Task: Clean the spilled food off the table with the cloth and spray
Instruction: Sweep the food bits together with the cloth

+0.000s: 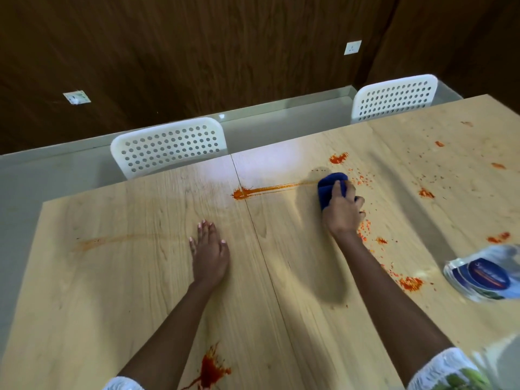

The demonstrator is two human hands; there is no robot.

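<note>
My right hand [343,210] grips a folded blue cloth [327,188] and holds it down on the light wooden table [140,277]. An orange smear [270,189] runs from the cloth leftward to a thicker blob near the table seam. Orange crumbs [365,229] lie scattered to the right of my right hand. My left hand [209,253] lies flat on the table with fingers straight, left of the seam. A red splat [211,370] sits near the front edge. A clear bottle with a blue label [484,274], blurred, stands at the right edge.
Two white perforated chairs [168,146] [394,98] are pushed in at the table's far side. More orange bits [426,192] dot the right half of the table. A faint orange streak [112,240] marks the left half. A dark wood wall stands behind.
</note>
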